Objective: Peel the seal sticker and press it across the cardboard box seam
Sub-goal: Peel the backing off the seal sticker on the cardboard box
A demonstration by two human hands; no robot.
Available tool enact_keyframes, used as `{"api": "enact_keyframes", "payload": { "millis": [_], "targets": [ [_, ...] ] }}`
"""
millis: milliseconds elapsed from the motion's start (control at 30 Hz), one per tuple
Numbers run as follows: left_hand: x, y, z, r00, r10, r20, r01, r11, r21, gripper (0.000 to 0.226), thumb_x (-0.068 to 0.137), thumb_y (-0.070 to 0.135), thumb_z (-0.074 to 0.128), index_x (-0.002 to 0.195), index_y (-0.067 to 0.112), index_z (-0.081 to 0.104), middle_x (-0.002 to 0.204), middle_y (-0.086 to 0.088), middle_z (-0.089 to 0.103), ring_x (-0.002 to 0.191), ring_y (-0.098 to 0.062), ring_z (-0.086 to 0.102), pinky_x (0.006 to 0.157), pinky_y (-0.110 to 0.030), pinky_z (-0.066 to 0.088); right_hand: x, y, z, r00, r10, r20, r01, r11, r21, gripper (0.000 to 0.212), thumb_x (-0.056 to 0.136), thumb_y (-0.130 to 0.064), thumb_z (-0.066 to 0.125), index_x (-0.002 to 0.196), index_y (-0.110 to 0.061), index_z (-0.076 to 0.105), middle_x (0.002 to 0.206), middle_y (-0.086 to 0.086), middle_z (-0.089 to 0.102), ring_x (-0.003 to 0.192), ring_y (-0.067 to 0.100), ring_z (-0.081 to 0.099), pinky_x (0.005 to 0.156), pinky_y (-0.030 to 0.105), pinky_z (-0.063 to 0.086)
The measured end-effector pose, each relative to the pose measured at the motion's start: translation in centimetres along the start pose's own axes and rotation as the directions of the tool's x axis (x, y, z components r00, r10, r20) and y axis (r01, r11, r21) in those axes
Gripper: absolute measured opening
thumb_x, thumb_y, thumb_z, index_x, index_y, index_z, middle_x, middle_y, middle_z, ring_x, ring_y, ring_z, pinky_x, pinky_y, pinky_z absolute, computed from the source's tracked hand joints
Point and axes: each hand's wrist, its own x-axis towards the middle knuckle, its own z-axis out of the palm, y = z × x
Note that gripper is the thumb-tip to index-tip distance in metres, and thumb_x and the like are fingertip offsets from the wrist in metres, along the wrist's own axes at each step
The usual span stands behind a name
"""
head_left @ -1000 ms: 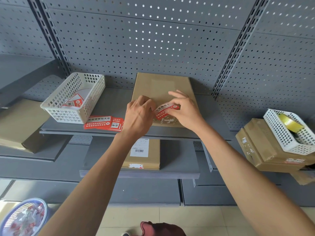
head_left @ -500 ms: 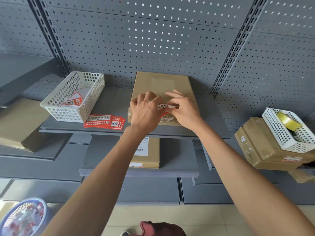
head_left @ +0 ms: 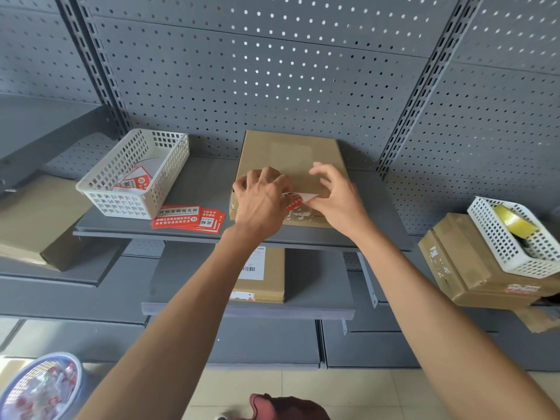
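A flat brown cardboard box (head_left: 291,153) lies on the grey shelf (head_left: 206,183), with torn white sticker remnants near its front edge. Both hands hover over that front end. My left hand (head_left: 260,201) pinches the red end of a seal sticker (head_left: 294,201). My right hand (head_left: 339,198) pinches the white end, which looks like backing paper coming away from the red part. The sticker is held just above the box top. Whether it touches the box I cannot tell.
A stack of red seal stickers (head_left: 188,219) lies left of the box, beside a white basket (head_left: 133,174) holding more. More cardboard boxes (head_left: 472,268) and a basket with yellow tape (head_left: 515,234) sit on the right. A labelled box (head_left: 260,274) lies on the lower shelf.
Both hands have moved slightly up the box. The sticker, earlier held flat and mostly red, now shows a white end pulled toward the right hand.
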Motion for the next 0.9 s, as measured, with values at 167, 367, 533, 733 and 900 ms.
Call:
{"api": "enact_keyframes", "payload": {
  "millis": [167, 367, 533, 733, 900],
  "targets": [
    [-0.1, -0.09, 0.07, 1.0, 0.005, -0.005, -0.005, 1.0, -0.001, 0.028, 0.092, 0.047, 0.06, 0.112, 0.028, 0.067, 0.132, 0.001, 0.054, 0.123, -0.031, 0.043, 0.1, -0.046, 0.028, 0.32, -0.06, 0.03, 0.998, -0.042, 0.053, 0.052, 0.977, -0.208, 0.003, 0.087, -0.022, 0.074, 0.086, -0.02, 0.071, 0.147, -0.004, 0.054, 0.143, 0.007, 0.039, 0.112, 0.021, 0.025],
    [0.01, 0.13, 0.18, 1.0, -0.016, 0.004, 0.016, 1.0, 0.013, 0.04, 0.092, 0.05, 0.06, 0.122, 0.024, 0.063, 0.133, -0.001, 0.054, 0.125, -0.031, 0.043, 0.103, -0.048, 0.027, 0.66, 0.15, -0.14, 0.996, -0.027, 0.083, 0.045, 0.974, -0.222, 0.013, 0.09, -0.027, 0.074, 0.09, -0.014, 0.076, 0.143, -0.008, 0.058, 0.144, 0.005, 0.037, 0.112, 0.023, 0.024],
    [-0.03, 0.12, 0.17, 1.0, -0.013, 0.017, 0.012, 1.0, 0.009, 0.041, 0.093, 0.047, 0.06, 0.127, 0.025, 0.058, 0.134, -0.003, 0.053, 0.126, -0.032, 0.042, 0.103, -0.047, 0.026, 0.79, 0.12, -0.03, 0.997, -0.017, 0.077, 0.035, 0.973, -0.227, 0.012, 0.088, -0.026, 0.075, 0.09, -0.015, 0.077, 0.141, -0.01, 0.059, 0.143, 0.005, 0.038, 0.109, 0.022, 0.023],
    [-0.06, 0.06, -0.23, 1.0, -0.012, 0.018, 0.013, 0.999, -0.045, 0.034, 0.093, 0.046, 0.06, 0.123, 0.031, 0.058, 0.134, -0.003, 0.055, 0.125, -0.032, 0.043, 0.102, -0.048, 0.027, 0.64, -0.06, -0.28, 0.994, 0.01, 0.109, 0.008, 0.987, -0.161, 0.016, 0.086, -0.031, 0.077, 0.081, -0.016, 0.075, 0.139, -0.011, 0.06, 0.143, 0.005, 0.038, 0.108, 0.024, 0.022],
    [0.19, -0.41, -0.29, 0.999, -0.022, 0.045, 0.025, 0.998, -0.056, 0.032, 0.094, 0.042, 0.06, 0.124, 0.031, 0.062, 0.137, -0.001, 0.054, 0.128, -0.031, 0.041, 0.103, -0.047, 0.026, 0.68, -0.16, -0.41, 0.992, 0.014, 0.123, 0.006, 0.986, -0.164, 0.012, 0.088, -0.028, 0.075, 0.086, -0.016, 0.076, 0.141, -0.01, 0.059, 0.143, 0.005, 0.037, 0.108, 0.023, 0.019]
  ]
}}
